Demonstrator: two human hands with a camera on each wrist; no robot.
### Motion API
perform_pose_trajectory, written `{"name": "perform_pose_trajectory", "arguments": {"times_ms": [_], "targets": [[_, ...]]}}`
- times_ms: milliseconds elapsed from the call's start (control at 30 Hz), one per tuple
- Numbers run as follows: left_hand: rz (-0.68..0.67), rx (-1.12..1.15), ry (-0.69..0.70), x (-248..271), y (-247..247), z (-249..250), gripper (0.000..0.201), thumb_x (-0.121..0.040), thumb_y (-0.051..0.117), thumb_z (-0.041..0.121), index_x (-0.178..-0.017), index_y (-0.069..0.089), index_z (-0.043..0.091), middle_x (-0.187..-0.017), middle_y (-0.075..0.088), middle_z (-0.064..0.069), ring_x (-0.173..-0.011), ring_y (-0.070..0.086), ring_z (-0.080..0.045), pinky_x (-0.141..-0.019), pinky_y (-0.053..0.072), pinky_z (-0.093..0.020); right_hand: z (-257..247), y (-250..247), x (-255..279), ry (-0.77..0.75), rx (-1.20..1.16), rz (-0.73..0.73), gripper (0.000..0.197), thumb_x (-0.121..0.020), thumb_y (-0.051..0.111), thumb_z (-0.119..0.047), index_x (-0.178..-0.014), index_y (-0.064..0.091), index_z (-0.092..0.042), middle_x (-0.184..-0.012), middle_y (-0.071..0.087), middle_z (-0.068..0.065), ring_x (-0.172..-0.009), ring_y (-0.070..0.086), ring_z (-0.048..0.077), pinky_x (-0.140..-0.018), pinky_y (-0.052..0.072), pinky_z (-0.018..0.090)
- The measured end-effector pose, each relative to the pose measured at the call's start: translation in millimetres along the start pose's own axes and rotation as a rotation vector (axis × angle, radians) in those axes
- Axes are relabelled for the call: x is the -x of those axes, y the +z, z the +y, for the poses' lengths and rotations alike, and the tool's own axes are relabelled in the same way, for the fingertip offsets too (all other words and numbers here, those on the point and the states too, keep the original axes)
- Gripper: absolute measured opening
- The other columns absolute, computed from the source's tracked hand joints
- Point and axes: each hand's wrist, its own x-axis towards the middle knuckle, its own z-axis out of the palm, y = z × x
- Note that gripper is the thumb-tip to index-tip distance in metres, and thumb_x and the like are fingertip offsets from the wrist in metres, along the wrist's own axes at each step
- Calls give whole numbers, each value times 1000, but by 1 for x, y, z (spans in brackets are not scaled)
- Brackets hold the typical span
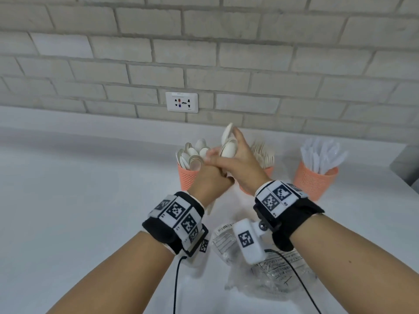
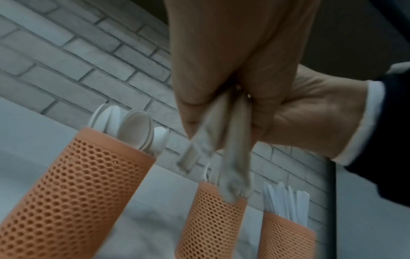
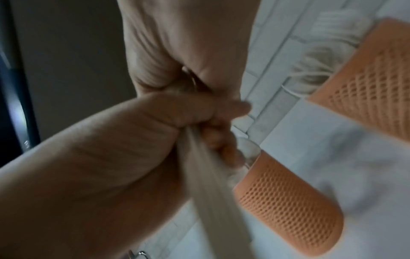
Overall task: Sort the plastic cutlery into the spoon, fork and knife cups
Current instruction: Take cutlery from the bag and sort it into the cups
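Observation:
Three orange mesh cups stand in a row by the wall: the spoon cup (image 1: 188, 177) on the left, the fork cup (image 1: 268, 171) half hidden behind my hands, the knife cup (image 1: 315, 181) on the right. Both hands hold one bundle of white spoons (image 1: 227, 145) in the air between the spoon and fork cups. My left hand (image 1: 209, 157) grips the handles from below. My right hand (image 1: 237, 147) grips just under the bowls. The left wrist view has the handles (image 2: 210, 140) sticking out below my left hand (image 2: 221, 73), above the spoon cup (image 2: 77, 192) and fork cup (image 2: 210, 222).
A crumpled clear plastic bag (image 1: 265, 270) lies on the white counter (image 1: 79, 189) under my wrists. A brick wall with a socket (image 1: 181, 102) is close behind the cups. A grey object (image 1: 405, 165) sits at the far right edge.

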Motion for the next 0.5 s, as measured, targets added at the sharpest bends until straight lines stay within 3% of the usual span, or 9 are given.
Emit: {"name": "perform_pose_trajectory", "arguments": {"times_ms": [33,67,133,200,300,367,400,433,500], "targets": [[169,-180,6,1,0,-5,52,-80,66,3,-126,43,9,-118,58,-11,-110,56,-21,-85,43,-23,2,2,-2,4,-67,64,90,-64,80,-6,-139,32,-24,-103,64,14,-91,66,22,-90,51,39],[208,-234,31,3,1,-7,63,-77,70,5,-132,38,8,-117,57,-7,-110,56,-19,-85,43,-22,3,2,-4,2,-112,115,74,-68,76,0,-131,41,-19,-90,64,12,-82,65,22,-83,54,39],[125,-200,39,6,-1,-12,67,-76,74,14,-132,39,8,-109,56,0,-105,56,-16,-80,47,-23,0,1,-6,-24,-172,186,45,-73,71,4,-108,49,-13,-71,59,7,-64,62,18,-67,54,34],[99,-179,37,11,-10,-13,67,-74,77,26,-130,45,11,-103,54,5,-98,56,-12,-74,49,-18,-10,-4,-12,-76,-145,269,36,-77,70,0,-97,44,-15,-66,56,6,-52,57,12,-55,50,28],[294,-176,70,11,-40,-23,67,-68,80,35,-126,53,15,-113,54,0,-99,51,-10,-75,40,-14,-22,-13,-29,-170,-94,392,52,-77,72,-4,-116,40,-19,-87,57,12,-60,56,13,-52,49,20],[490,-163,77,9,-65,-36,72,-62,80,45,-124,53,20,-117,49,0,-108,48,-15,-89,41,-24,-23,-11,-39,-234,-62,374,77,-76,73,-5,-136,29,-27,-126,48,15,-85,60,24,-56,51,17],[538,-159,40,6,-75,-46,82,-58,79,52,-128,48,22,-120,45,1,-114,45,-18,-96,41,-31,-21,-6,-42,-270,4,322,86,-75,74,-6,-140,24,-34,-143,35,9,-98,58,28,-60,53,18],[536,-142,-29,3,-84,-56,97,-51,78,58,-133,41,23,-125,42,1,-122,41,-20,-101,39,-37,-18,0,-45,-302,81,257,91,-75,74,-7,-142,20,-39,-149,25,0,-106,55,29,-65,56,22],[419,-94,-161,-3,-92,-70,122,-40,75,64,-143,24,22,-142,33,-4,-134,31,-21,-108,32,-39,-12,15,-50,-335,170,175,92,-76,74,-10,-143,19,-40,-142,25,-17,-101,56,18,-76,58,34]]}}
